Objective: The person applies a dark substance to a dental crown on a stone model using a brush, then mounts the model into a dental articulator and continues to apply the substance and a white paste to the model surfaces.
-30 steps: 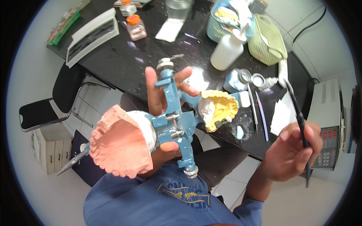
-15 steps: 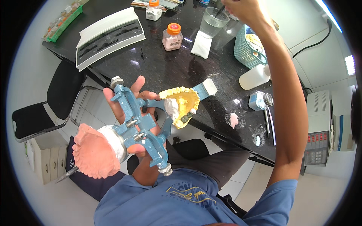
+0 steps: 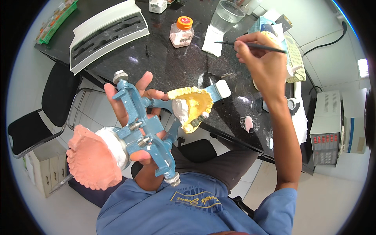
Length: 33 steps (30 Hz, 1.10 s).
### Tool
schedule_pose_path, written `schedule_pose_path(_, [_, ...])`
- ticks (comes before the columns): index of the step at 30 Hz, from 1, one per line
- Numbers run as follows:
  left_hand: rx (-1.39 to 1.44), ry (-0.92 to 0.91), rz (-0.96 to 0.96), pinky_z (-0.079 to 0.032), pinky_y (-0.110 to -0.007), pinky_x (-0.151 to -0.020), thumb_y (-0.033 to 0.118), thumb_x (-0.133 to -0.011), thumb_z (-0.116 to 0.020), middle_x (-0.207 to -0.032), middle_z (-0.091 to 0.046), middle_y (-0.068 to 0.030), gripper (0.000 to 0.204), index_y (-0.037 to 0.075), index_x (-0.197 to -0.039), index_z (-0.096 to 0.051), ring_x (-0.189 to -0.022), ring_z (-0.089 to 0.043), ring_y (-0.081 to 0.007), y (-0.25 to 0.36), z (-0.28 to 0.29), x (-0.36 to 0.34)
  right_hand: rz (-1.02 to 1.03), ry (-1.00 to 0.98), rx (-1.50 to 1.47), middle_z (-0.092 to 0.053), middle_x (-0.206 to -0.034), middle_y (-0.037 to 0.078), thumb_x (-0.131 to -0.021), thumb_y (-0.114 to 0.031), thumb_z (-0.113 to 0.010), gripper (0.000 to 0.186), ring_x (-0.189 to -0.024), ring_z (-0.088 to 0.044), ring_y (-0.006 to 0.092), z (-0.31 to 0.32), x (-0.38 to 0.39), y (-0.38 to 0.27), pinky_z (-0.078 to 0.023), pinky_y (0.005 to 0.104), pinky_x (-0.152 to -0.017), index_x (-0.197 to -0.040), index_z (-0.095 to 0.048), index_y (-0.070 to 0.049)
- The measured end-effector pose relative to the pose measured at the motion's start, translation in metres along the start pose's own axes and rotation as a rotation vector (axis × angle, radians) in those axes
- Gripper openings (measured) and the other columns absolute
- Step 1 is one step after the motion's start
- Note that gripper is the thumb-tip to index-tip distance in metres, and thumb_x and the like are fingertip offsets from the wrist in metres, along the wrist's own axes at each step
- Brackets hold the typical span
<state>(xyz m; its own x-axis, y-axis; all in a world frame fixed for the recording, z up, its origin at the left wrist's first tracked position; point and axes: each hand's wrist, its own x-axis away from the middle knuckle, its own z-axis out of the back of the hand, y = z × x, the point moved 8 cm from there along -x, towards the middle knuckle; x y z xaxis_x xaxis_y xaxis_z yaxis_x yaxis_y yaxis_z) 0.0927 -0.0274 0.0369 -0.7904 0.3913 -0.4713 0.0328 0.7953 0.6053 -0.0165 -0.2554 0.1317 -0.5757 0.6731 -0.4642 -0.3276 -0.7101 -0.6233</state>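
Observation:
From beneath, my left hand (image 3: pixel 145 92) grips a blue dental articulator (image 3: pixel 150 125), its fingers showing around the frame. A pink dental cast (image 3: pixel 92 158) is fixed by white plaster at the articulator's left end. At its right sits a yellow dental cast (image 3: pixel 201 102) with a few dark grey teeth on its near side. My right hand (image 3: pixel 263 62) pinches a thin black brush (image 3: pixel 258 46), held nearly level, its tip over a folded white tissue (image 3: pixel 212 42). Just behind the tissue stands a glass of water (image 3: pixel 227 16).
An orange-capped jar (image 3: pixel 182 33) and an opened white case (image 3: pixel 109 37) stand on the dark table. A pink powder patch (image 3: pixel 248 123) lies near its front edge. Baskets (image 3: pixel 295 58) are beyond my right wrist, and a black chair (image 3: pixel 58 96) stands left.
My right hand has come down from above the glass toward me, bringing the brush out of the water to the tissue. The left hand keeps hold of the articulator, nearly unmoved.

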Motion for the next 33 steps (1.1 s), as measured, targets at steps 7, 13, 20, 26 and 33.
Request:
schedule_pose_path(7, [-0.182, -0.037, 0.095, -0.047, -0.047, -0.093, 0.071, -0.065, -0.068, -0.139, -0.03, -0.0337, 0.115, 0.015, -0.149, -0.012, -0.109, -0.054, -0.0329, -0.009, -0.006, -0.004, 0.01, 0.065, 0.155, -0.066, -0.068, 0.004, -0.08, -0.008, -0.064, 0.005, -0.057, -0.058, 0.0083, 0.029, 0.038, -0.006, -0.046, 0.0229, -0.053, -0.084, -0.067, -0.005])
schedule_pose_path(13, [-0.019, -0.22, 0.045, -0.046, -0.048, -0.092, 0.072, -0.064, -0.068, -0.139, -0.029, -0.0343, 0.115, 0.016, -0.149, -0.013, -0.109, -0.054, -0.0336, -0.024, -0.02, -0.014, 0.146, 0.247, -0.273, -0.061, -0.084, 0.015, -0.093, -0.017, -0.053, 0.023, -0.06, -0.058, 0.0137, 0.075, 0.133, -0.013, -0.044, 0.0216, -0.048, -0.106, -0.058, 0.001])
schedule_pose_path(20, [-0.007, -0.338, 0.032, -0.046, -0.048, -0.092, 0.072, -0.063, -0.068, -0.139, -0.03, -0.0344, 0.116, 0.017, -0.148, -0.014, -0.109, -0.054, -0.034, -0.035, -0.016, -0.03, 0.229, 0.295, -0.364, -0.046, -0.072, 0.008, -0.091, -0.024, -0.055, 0.023, -0.052, -0.047, 0.0144, 0.029, 0.169, -0.008, -0.039, 0.0221, -0.045, -0.094, -0.052, -0.001])
schedule_pose_path(26, [-0.033, -0.379, 0.037, -0.046, -0.049, -0.092, 0.073, -0.062, -0.069, -0.139, -0.03, -0.0346, 0.116, 0.018, -0.148, -0.014, -0.109, -0.054, -0.0342, -0.036, -0.014, -0.034, 0.255, 0.262, -0.345, -0.047, -0.07, 0.008, -0.088, -0.023, -0.056, 0.022, -0.05, -0.047, 0.0134, 0.016, 0.161, -0.014, -0.039, 0.0233, -0.046, -0.092, -0.05, -0.002])
schedule_pose_path(33, [-0.018, -0.413, 0.03, -0.046, -0.049, -0.092, 0.073, -0.06, -0.069, -0.139, -0.03, -0.0347, 0.116, 0.019, -0.148, -0.015, -0.109, -0.054, -0.0346, -0.04, -0.02, -0.035, 0.262, 0.102, -0.397, -0.057, -0.082, 0.011, -0.075, 0.0, -0.065, 0.027, -0.06, -0.059, 0.02, 0.017, 0.16, -0.01, -0.048, 0.0279, -0.052, -0.101, -0.058, 0.0])
